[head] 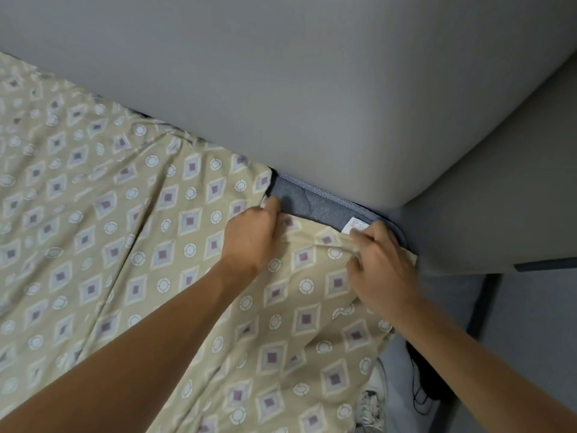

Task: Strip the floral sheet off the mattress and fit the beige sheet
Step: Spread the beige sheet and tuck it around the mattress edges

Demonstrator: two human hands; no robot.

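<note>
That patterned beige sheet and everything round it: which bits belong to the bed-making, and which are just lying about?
Part of the job:
beige sheet
mattress corner, still bare
left hand and right hand, both gripping the sheet's edge

Just lying about:
grey headboard
white care label
dark cable on the floor

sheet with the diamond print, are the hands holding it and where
Yes. Both hands grip the patterned sheet along its edge at the mattress corner: the left hand beside the exposed blue corner, the right hand bunching the edge by the white label.
</note>
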